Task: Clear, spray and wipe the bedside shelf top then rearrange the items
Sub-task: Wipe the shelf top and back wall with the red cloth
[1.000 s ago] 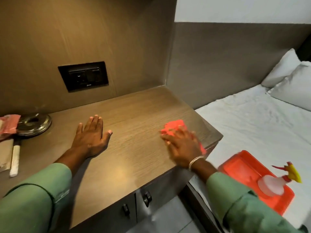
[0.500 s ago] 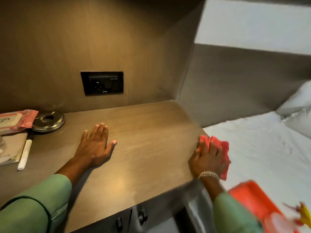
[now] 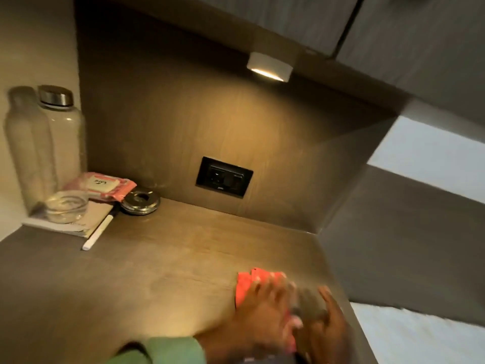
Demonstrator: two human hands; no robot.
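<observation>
The brown wooden shelf top (image 3: pixel 183 258) fills the middle of the head view. A red cloth (image 3: pixel 245 285) lies on it near the front right corner. My left hand (image 3: pixel 262 308), on a green sleeve, rests its fingers over the cloth. My right hand (image 3: pixel 332 319) is just to its right, close to the shelf's right edge, with a strip of cloth showing between the two hands. Both hands are blurred, so the right hand's hold is unclear.
At the back left stand a clear bottle (image 3: pixel 61 143), a glass (image 3: pixel 67 206) on a notepad (image 3: pixel 78 224), a pink wipes pack (image 3: pixel 102 183), a metal dish (image 3: pixel 140 200) and a white pen (image 3: pixel 98 233). A wall socket (image 3: pixel 224 179), a lamp (image 3: pixel 269 67) and the bed (image 3: pixel 425 337) are also in view.
The view swung up and left. My left hand left its flat spot mid-shelf and joined the right hand at the cloth. The orange tray and spray bottle dropped out of view.
</observation>
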